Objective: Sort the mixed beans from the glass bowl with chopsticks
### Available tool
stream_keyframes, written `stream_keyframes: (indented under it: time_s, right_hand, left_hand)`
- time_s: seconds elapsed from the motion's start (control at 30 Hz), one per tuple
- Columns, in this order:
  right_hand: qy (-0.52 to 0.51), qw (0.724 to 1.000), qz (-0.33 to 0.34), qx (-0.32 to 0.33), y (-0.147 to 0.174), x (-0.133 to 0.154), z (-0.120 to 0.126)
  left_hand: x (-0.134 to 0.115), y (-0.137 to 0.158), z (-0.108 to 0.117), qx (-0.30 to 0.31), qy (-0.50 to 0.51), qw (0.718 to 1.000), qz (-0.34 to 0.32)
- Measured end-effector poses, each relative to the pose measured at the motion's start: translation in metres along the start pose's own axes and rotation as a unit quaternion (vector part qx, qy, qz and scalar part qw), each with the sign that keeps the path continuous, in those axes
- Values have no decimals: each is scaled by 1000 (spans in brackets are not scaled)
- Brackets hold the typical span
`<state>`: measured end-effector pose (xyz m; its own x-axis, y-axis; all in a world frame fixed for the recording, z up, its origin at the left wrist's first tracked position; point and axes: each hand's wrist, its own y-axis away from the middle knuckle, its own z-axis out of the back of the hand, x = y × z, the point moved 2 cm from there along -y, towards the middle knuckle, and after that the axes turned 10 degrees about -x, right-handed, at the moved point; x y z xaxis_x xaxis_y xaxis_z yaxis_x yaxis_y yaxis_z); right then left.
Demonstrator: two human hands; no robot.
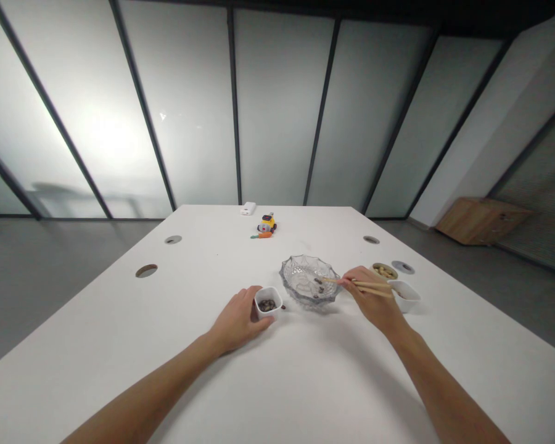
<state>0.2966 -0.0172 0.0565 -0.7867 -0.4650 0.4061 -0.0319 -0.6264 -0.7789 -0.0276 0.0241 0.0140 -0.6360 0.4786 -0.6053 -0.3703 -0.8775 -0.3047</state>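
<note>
My left hand [240, 317] is wrapped round a small white bowl [269, 293] that stands on the table. Dark brown beans [267, 305] lie in that bowl, and one loose bean [283, 307] rests just to its right. A pair of wooden chopsticks [374, 288] is gripped in my right hand [367, 295], over the right rim of a clear glass bowl [300, 296]. Their tips reach inside, close to a few dark beans [320, 289]. Whether the tips pinch a bean is too small to tell.
Right of my right hand stands another white bowl [406, 299], near a round hole holding pale pieces [385, 271]. Farther back on the white table [203, 246] are a yellow toy car [267, 223], a toy carrot [261, 235] and a white box [248, 208]. Several round holes pierce the tabletop.
</note>
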Motion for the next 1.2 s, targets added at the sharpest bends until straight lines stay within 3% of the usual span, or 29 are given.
stream_keyframes:
  time_s: [1.03, 1.2]
  right_hand:
    - [-25, 999, -25, 27, 4, -4, -6]
    - [7, 999, 3, -43, 0, 4, 0]
  left_hand:
    - [-1, -1, 2, 1, 8, 1000, 1]
    - [1, 0, 0, 2, 5, 1000, 2]
